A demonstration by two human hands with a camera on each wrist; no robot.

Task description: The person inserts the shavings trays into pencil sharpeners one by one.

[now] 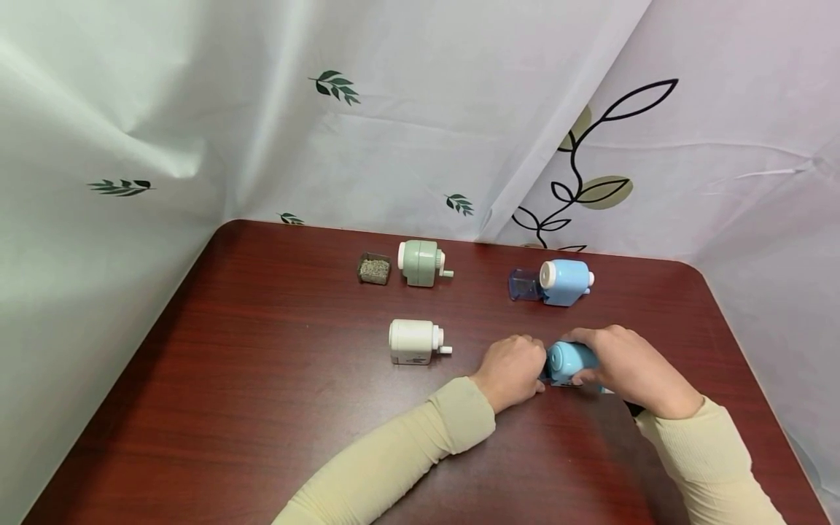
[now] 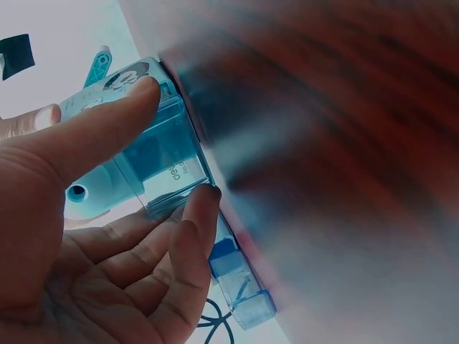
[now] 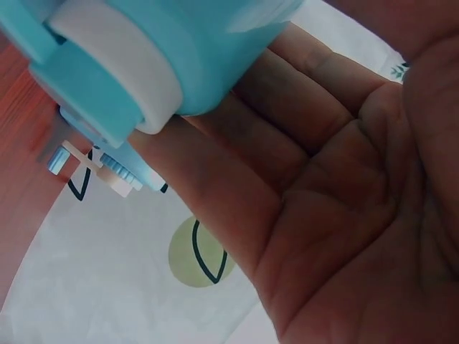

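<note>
A turquoise crank pencil sharpener (image 1: 569, 357) stands on the table at right of centre. My right hand (image 1: 633, 367) grips its body from the right, and in the right wrist view the fingers curve under the turquoise body (image 3: 215, 50) beside its white ring. On the sharpener's left side my left hand (image 1: 512, 370) pinches the clear blue shavings drawer (image 2: 168, 161) between thumb and fingers. That drawer juts out of the body below the pencil hole (image 2: 77, 193). The head view mostly hides the drawer behind my left hand.
A white sharpener (image 1: 411, 341) stands left of my hands. Behind it are a green sharpener (image 1: 420, 262) and a drawer of shavings (image 1: 375, 269). A light blue sharpener (image 1: 566, 282) with a clear blue drawer (image 1: 524, 285) stands at the back right. Patterned white curtains (image 1: 394, 146) border the table.
</note>
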